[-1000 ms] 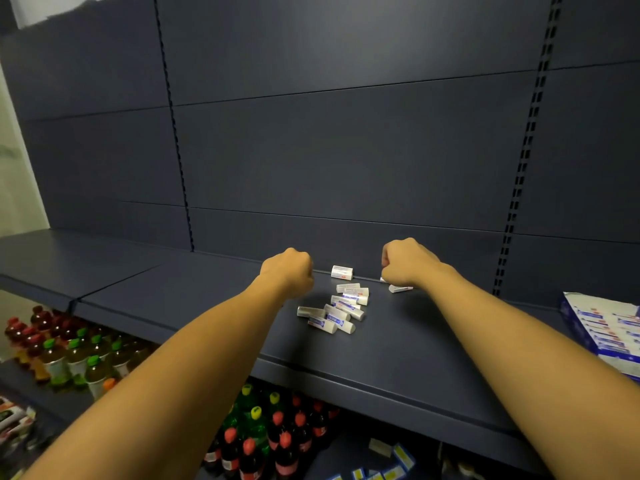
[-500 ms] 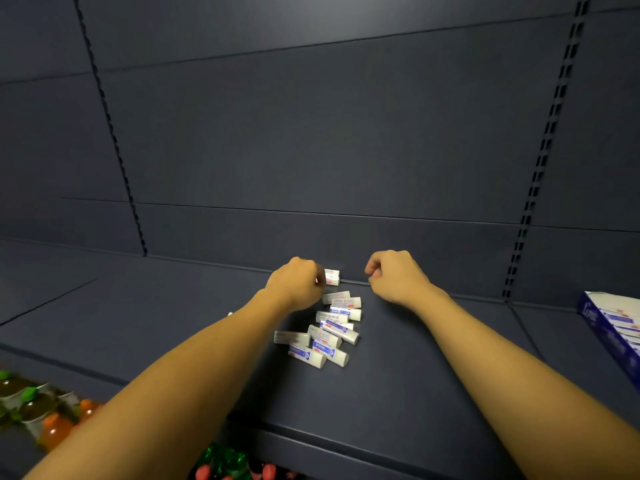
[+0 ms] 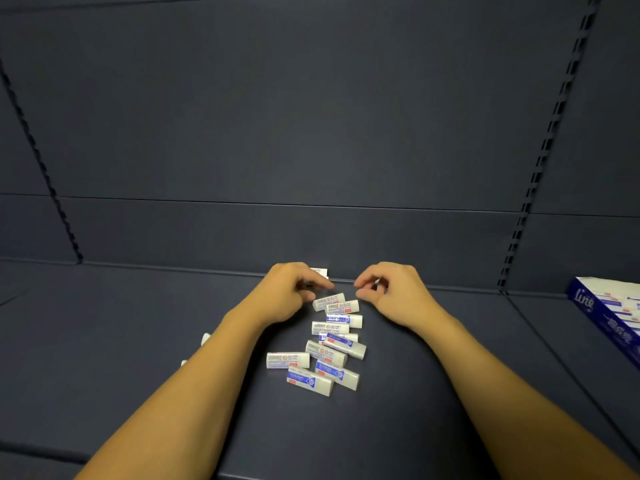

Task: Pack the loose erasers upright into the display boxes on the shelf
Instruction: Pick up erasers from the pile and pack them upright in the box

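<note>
Dark blue-grey shelf (image 3: 415, 393) with seams between sections, matching panelled back wall (image 3: 311, 116), slotted upright rails (image 3: 540, 157) at both sides, soft light on the centre panel

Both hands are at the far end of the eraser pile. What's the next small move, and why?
Probably close the left hand on the nearest eraser at the pile's far end. The erasers lie flat and loose on the shelf, and the box sits off to the right. The right hand seems to pinch something small already, though that is unclear.
</note>
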Available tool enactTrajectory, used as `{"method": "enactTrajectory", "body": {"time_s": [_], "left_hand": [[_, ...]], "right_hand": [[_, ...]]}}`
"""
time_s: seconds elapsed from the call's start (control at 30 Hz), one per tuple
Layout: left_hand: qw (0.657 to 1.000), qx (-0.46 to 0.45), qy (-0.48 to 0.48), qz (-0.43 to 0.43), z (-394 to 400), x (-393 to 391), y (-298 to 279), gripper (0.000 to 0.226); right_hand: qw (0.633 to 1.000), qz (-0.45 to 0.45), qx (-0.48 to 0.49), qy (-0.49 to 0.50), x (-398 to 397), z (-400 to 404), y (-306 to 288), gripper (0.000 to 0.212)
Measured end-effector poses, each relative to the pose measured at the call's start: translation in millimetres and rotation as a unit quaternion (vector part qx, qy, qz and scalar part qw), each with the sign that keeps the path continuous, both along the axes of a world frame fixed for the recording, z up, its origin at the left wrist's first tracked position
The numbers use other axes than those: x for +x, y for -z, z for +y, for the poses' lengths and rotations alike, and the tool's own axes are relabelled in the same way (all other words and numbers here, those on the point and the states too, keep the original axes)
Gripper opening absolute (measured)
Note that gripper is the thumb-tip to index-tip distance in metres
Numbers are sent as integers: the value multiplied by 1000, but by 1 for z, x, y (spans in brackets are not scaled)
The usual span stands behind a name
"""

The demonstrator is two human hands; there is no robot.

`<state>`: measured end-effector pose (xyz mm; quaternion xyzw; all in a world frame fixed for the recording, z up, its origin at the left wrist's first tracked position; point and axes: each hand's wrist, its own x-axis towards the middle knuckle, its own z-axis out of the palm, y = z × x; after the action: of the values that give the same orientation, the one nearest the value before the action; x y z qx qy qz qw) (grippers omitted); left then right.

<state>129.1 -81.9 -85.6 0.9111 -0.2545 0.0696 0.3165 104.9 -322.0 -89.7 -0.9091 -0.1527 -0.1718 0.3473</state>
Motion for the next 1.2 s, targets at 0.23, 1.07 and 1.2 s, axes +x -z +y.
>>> {"method": "enactTrajectory", "body": {"time_s": [0.23, 1.07, 1.2], "left_hand": [[996, 60, 70, -4, 3, 2, -1, 41], [988, 132, -17, -74, -5, 2, -1, 24], [981, 174, -36, -74, -3, 0, -1, 44]], "right_hand": [[998, 4, -50, -31, 5, 5, 8, 14], [993, 22, -109, -36, 10, 12, 8, 10], [992, 44, -114, -39, 6, 9, 4, 21]]}}
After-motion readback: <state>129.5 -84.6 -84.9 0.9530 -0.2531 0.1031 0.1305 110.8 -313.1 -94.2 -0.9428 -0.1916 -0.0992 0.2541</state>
